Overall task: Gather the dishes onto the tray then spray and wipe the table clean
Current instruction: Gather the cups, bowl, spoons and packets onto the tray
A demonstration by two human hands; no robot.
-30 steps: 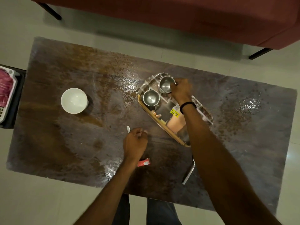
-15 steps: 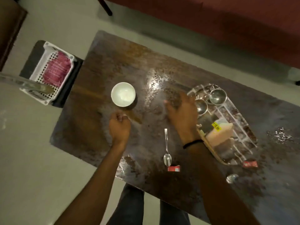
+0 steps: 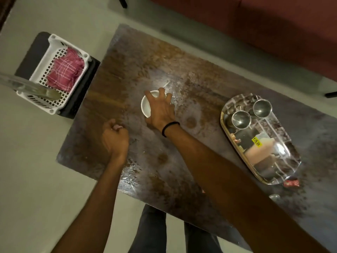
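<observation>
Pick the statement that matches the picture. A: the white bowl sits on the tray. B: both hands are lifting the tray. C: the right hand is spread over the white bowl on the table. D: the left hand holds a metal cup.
C: the right hand is spread over the white bowl, which sits on the table, apart from the tray that carries only the two metal cups.

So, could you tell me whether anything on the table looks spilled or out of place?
Yes: the table is smeared with brown stains and wet patches across most of its top. A small red wrapper lies beside the tray, near its close end.
</observation>
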